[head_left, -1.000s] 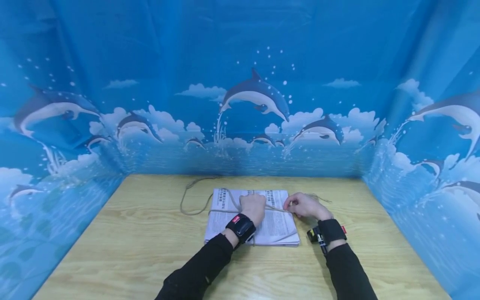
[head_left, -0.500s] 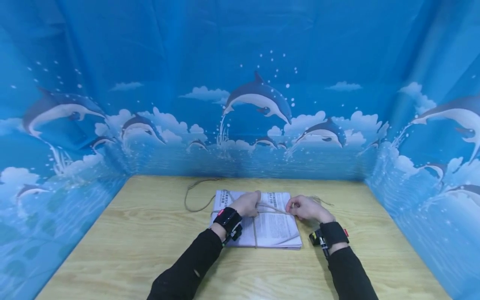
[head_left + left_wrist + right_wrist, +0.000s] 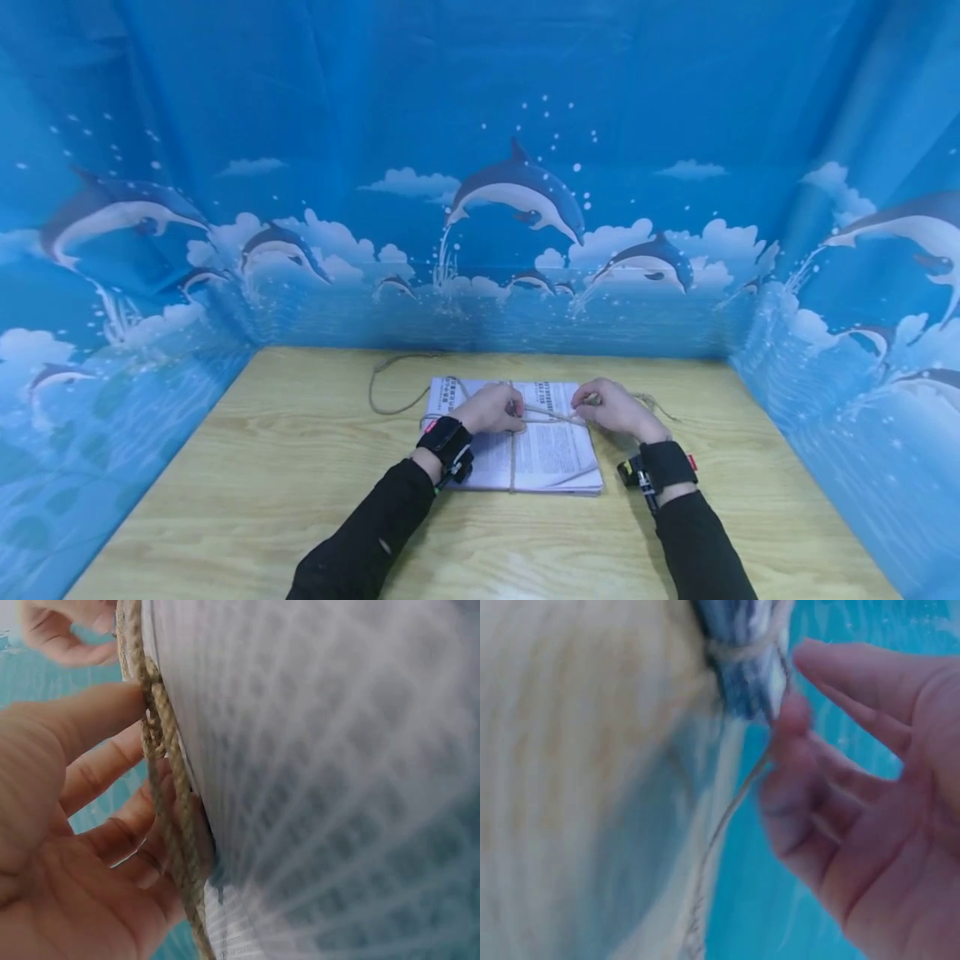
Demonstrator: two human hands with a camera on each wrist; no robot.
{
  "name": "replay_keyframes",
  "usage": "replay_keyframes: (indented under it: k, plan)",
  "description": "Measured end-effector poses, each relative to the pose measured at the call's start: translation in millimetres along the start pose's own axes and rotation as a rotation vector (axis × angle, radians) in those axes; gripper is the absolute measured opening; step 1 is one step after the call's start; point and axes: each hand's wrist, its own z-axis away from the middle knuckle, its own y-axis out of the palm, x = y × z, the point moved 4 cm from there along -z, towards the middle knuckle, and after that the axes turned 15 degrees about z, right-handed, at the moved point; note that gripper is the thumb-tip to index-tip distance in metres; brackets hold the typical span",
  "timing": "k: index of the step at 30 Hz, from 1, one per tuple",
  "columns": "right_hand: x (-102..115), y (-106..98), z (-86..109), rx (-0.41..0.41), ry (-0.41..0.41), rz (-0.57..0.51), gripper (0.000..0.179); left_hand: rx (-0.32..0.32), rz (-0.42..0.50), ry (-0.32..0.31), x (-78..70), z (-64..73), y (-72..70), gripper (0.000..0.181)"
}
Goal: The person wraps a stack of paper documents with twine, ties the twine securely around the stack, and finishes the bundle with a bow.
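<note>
A stack of folded newspapers (image 3: 555,457) lies on the table, with twine (image 3: 512,462) running across it lengthwise and crosswise. At the middle of the stack my left hand (image 3: 489,408) pinches the twine where the strands meet; in the left wrist view the thumb and forefinger are at a knotted bit of the twine (image 3: 154,735). Over the stack's right edge my right hand (image 3: 617,410) holds a strand between thumb and curled fingers. In the right wrist view a thin tail of twine (image 3: 718,825) hangs from those fingers, and the newspapers' edge (image 3: 742,682) is blurred.
A loose loop of twine (image 3: 371,393) lies left of the stack on the wooden table (image 3: 300,450). A frayed twine end (image 3: 660,408) lies to the right. Blue dolphin-printed sheeting (image 3: 480,317) encloses the table's back and sides.
My left hand has drawn back left from the stack's middle and turned, uncovering the lengthwise strand, then settled at the crossing. The right hand stays at the right edge, its knuckles slightly raised.
</note>
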Motion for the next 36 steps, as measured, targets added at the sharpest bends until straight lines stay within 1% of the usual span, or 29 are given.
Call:
replay_keyframes:
  k: [2, 3, 4, 6, 8, 10, 11, 12, 14, 18, 22, 24, 26, 27, 30, 32, 35, 36]
  plan:
    - [11, -3, -1.9, -0.063, -0.046, 0.032, 0.008, -0.011, 0.015, 0.013, 2.2, -0.1, -0.8, 0.011]
    - [18, -4, -2.9, -0.072, -0.074, 0.038, 0.008, -0.011, 0.025, 0.018, 3.2, -0.1, -1.1, 0.011]
    - [25, -3, -4.3, -0.059, -0.102, 0.028, 0.008, -0.012, 0.043, 0.022, 4.1, -0.1, -1.6, 0.011]
    - [41, 2, -5.9, 0.012, -0.181, 0.003, 0.011, -0.011, 0.076, 0.023, 6.1, -0.4, -2.3, 0.012]
    - [54, 9, -6.3, 0.119, -0.248, -0.029, 0.016, -0.012, 0.117, 0.007, 8.1, -0.9, -3.0, 0.011]
    - [64, 16, -5.6, 0.203, -0.293, -0.042, 0.021, -0.012, 0.153, -0.012, 9.6, -1.5, -2.9, 0.009]
    - [68, 18, -4.6, 0.234, -0.300, -0.044, 0.024, -0.013, 0.161, -0.016, 10.0, -1.9, -2.7, 0.009]
    - [70, 21, -3.8, 0.256, -0.299, -0.044, 0.026, -0.014, 0.169, -0.019, 9.8, -2.3, -2.6, 0.008]
    - [73, 23, -2.3, 0.270, -0.295, -0.037, 0.029, -0.019, 0.169, -0.004, 9.2, -3.2, -2.4, 0.009]
    - [75, 25, -0.9, 0.264, -0.300, -0.011, 0.032, -0.034, 0.156, 0.032, 7.9, -4.2, -2.6, 0.010]
    - [78, 28, -0.9, 0.259, -0.296, 0.043, 0.035, -0.037, 0.162, 0.023, 8.2, -4.4, -3.1, 0.008]
    - [79, 29, -1.1, 0.257, -0.265, 0.063, 0.034, -0.032, 0.151, 0.017, 7.4, -4.6, -3.6, 0.008]
    - [80, 29, -2.2, 0.242, -0.235, 0.098, 0.028, -0.019, 0.133, 0.013, 6.0, -4.9, -3.9, 0.009]
    - [80, 29, -2.9, 0.228, -0.215, 0.117, 0.025, -0.007, 0.128, 0.010, 5.2, -5.0, -3.8, 0.010]
    - [78, 29, -5.2, 0.165, -0.163, 0.189, 0.024, 0.025, 0.130, 0.001, 3.3, -6.0, -2.3, 0.013]
    - [76, 29, -6.4, 0.144, -0.124, 0.222, 0.022, 0.043, 0.145, -0.021, 3.6, -6.8, -0.4, 0.013]
    - [72, 29, -6.7, 0.141, -0.062, 0.227, 0.023, 0.048, 0.151, -0.043, 3.6, -7.7, 1.1, 0.011]
    - [71, 29, -6.5, 0.143, -0.041, 0.215, 0.026, 0.048, 0.151, -0.048, 3.8, -8.0, 1.4, 0.011]
